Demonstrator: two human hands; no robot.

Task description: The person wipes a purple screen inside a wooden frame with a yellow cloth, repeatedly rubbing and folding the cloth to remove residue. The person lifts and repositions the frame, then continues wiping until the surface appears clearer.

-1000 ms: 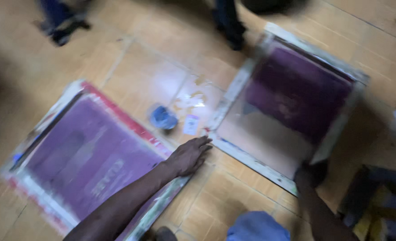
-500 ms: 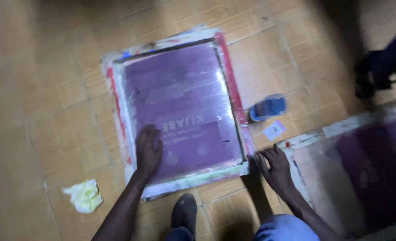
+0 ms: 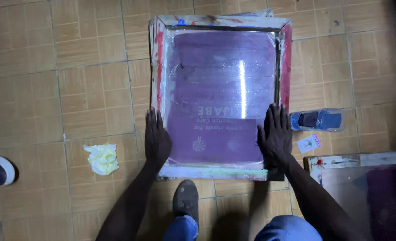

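Grip: both your hands lie flat, fingers spread, clasping nothing.
Left hand (image 3: 157,139): pressed on the printing screen frame (image 3: 220,21) at its near left edge.
Right hand (image 3: 274,133): flat on the frame's near right edge.
Frame: flat on the tiled floor (image 3: 73,80), purple mesh up.
Right of frame: plastic bottle (image 3: 318,120) on its side.
Left of frame: crumpled yellow rag (image 3: 102,158).

a screen-printing workshop: wooden mesh frames (image 3: 220,89) stained with ink lie on a tiled floor (image 3: 73,80).
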